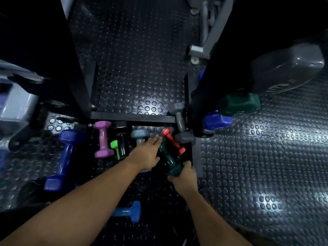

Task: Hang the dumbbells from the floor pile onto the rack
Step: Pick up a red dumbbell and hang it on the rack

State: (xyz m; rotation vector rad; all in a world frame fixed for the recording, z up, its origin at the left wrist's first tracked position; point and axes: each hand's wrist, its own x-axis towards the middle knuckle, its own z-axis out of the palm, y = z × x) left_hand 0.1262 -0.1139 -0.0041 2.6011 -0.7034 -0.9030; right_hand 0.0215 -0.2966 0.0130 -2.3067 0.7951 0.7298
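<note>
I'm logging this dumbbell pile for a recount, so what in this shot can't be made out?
Head view only:
- Grey-blue dumbbell: lower part hidden under the left hand.
- Green dumbbell: near head covered by the right hand.
- Black dumbbell: shape lost in shadow.
- Rack: top cut off, uprights dark.

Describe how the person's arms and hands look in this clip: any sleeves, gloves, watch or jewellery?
Both forearms are bare right down to the bottom edge of the picture, with no sleeve in sight. The left hand and the right hand wear no gloves. No watch, band, ring or marking shows on either wrist or on any finger, though the dim light could hide small details.
</note>
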